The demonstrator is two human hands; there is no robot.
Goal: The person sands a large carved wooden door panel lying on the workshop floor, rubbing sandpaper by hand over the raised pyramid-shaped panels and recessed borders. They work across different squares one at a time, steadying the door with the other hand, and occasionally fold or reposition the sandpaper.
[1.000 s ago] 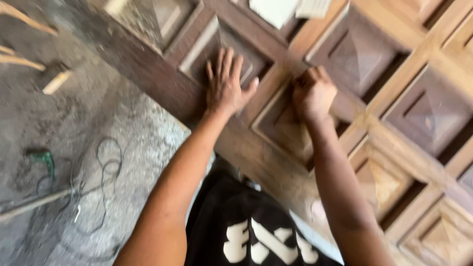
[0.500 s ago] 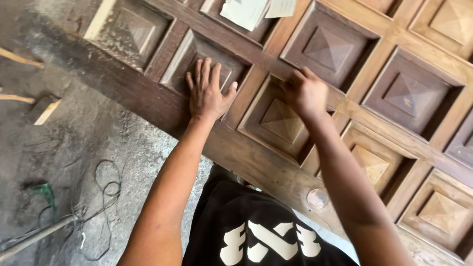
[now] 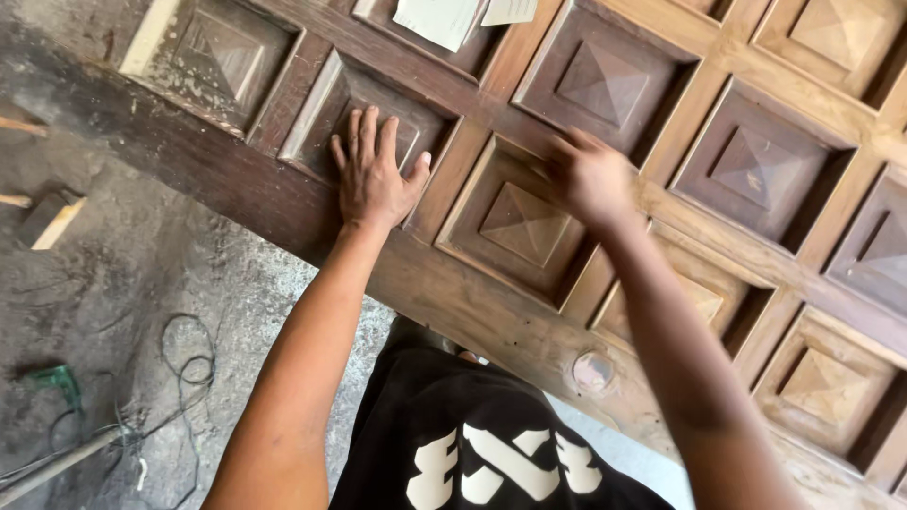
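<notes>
Nearest, a black shirt (image 3: pixel 472 444) with white print, close against the lower edge of a carved wooden door (image 3: pixel 775 255) lying flat. Beside it on the dusty concrete floor (image 3: pixel 113 283), a looped black cable (image 3: pixel 189 364), a green tool (image 3: pixel 59 380) and a small wood block (image 3: pixel 52 219). Farther up, left hand (image 3: pixel 373 175) spread flat, fingers wide, palm pressed into a recessed panel, gripping nothing. Just to the right across one raised pyramid panel (image 3: pixel 524 227), right hand (image 3: pixel 590 175) blurred, fingers curled loosely against the frame rail; cannot tell whether anything sits under them. Round metal fitting (image 3: pixel 592 370) set in the near rail. Farthest, pale paper sheets (image 3: pixel 439 19) resting on the door.
</notes>
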